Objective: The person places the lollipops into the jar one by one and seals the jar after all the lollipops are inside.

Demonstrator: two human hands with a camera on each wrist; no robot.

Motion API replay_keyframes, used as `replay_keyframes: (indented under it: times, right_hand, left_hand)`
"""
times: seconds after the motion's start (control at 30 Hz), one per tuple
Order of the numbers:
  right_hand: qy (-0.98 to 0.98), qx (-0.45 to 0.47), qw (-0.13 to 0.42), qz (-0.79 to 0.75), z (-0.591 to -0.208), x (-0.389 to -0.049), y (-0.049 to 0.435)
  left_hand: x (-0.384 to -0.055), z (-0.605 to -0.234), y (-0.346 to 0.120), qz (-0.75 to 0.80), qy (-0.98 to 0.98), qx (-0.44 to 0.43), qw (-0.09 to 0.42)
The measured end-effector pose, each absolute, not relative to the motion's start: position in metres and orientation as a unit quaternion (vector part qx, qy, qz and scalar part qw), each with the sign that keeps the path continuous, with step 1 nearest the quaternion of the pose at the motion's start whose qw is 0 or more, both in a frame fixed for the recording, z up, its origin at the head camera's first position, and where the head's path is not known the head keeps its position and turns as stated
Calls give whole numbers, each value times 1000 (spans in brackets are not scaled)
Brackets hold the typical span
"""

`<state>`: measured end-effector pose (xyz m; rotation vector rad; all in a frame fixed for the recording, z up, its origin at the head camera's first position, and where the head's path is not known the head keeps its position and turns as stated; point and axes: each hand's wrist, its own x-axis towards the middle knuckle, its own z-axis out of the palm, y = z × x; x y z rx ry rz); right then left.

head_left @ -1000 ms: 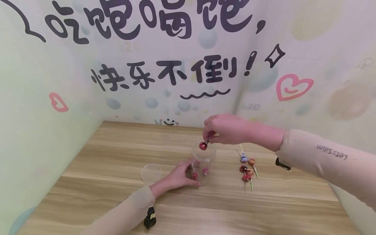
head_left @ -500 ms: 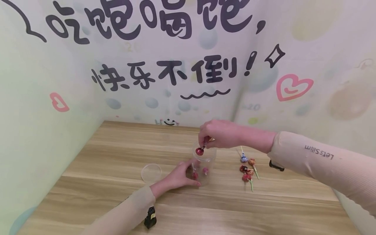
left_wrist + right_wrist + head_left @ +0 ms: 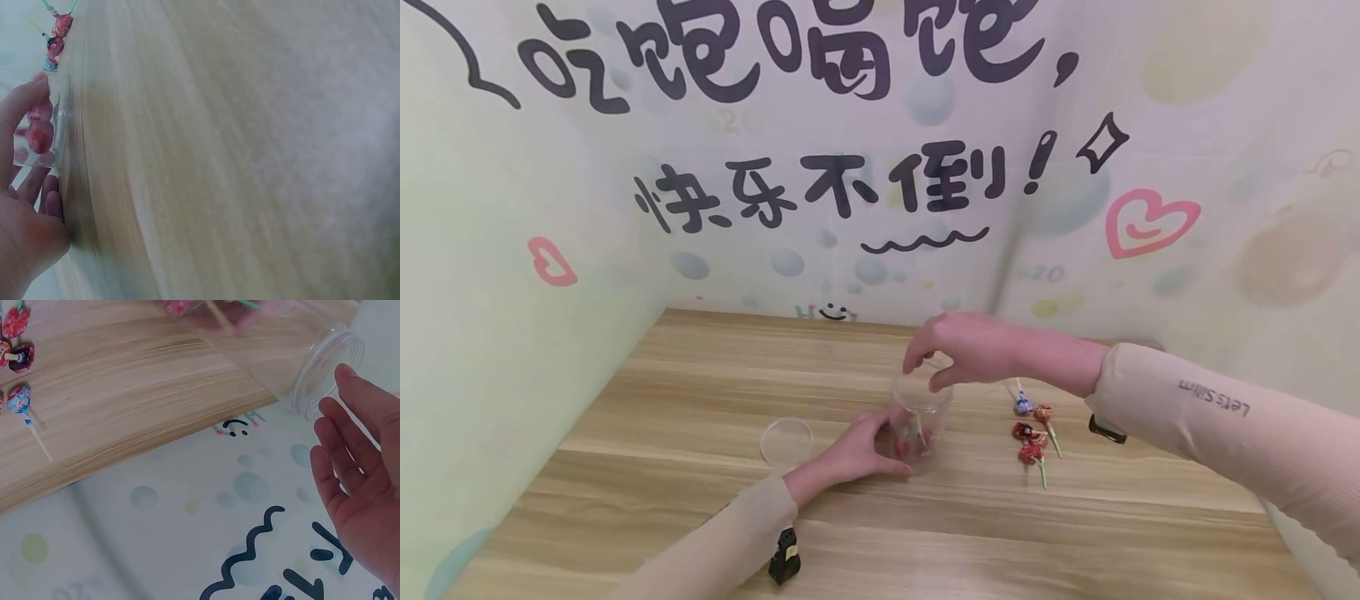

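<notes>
Red lollipops (image 3: 41, 137) sit inside a jar (image 3: 934, 406); left hand (image 3: 857, 450) grips it; right hand (image 3: 961, 348) unclenched.

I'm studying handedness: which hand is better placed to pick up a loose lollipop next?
Probably the right hand: it is empty over the open jar, and the loose lollipops lie on the right too. The left hand grips the jar.

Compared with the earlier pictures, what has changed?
The right hand let go of the red-wrapped lollipop, which went down into the clear cylindrical plastic jar. The left hand stayed around the jar; the round clear lid and the multicoloured wrapped lollipops on the wooden table stayed put.
</notes>
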<state>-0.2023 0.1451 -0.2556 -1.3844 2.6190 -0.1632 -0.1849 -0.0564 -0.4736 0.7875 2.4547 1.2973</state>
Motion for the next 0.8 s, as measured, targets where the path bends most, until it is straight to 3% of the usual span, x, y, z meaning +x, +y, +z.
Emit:
replay_keyframes:
  times: [0.3, 0.8]
  right_hand:
    - [876, -475, 43, -72, -254, -206, 157]
    - [889, -447, 17, -94, -263, -208, 189]
  left_hand:
    - [-183, -473, -55, 448, 845, 267, 118]
    - [-182, -475, -56, 439, 857, 233, 136]
